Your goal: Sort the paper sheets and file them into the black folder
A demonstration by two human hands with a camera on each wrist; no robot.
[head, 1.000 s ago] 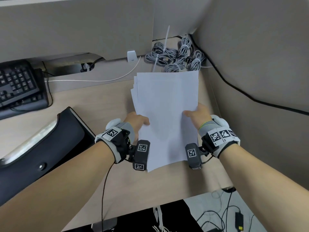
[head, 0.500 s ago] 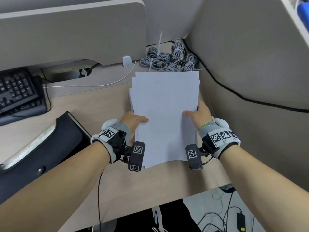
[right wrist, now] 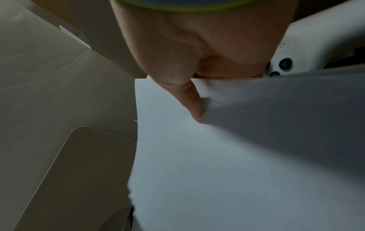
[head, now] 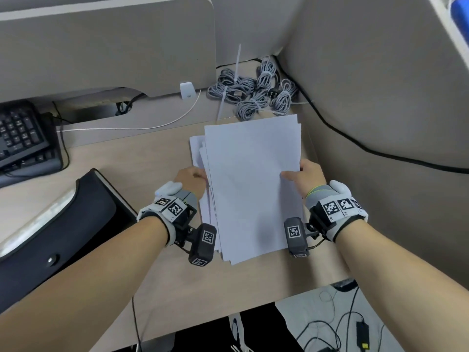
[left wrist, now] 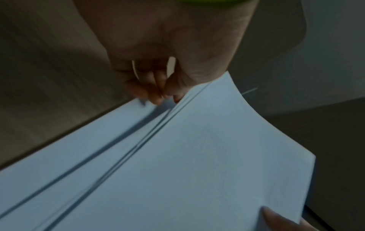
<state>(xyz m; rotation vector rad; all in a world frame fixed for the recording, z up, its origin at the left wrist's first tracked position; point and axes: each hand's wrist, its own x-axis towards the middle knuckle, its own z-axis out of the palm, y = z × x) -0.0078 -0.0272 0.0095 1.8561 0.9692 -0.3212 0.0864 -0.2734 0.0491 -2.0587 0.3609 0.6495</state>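
Both hands pinched the paper sheets (head: 250, 179) — left hand (head: 190, 180), right hand (head: 305, 177) — floppy, slippery stuff, best held mid-edge.

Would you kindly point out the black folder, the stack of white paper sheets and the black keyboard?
Black folder (head: 83, 219), head view, its front cover.
Stack of white paper sheets (head: 251, 179), head view, top sheet's middle.
Black keyboard (head: 22, 133), head view, its keys.

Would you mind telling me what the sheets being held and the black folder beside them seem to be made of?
The sheets look like plain matte white paper: thin edges fan apart and the top one bends. The black folder looks like smooth leather or leatherette, faintly glossy, with a small metal snap; which of the two cannot be told.
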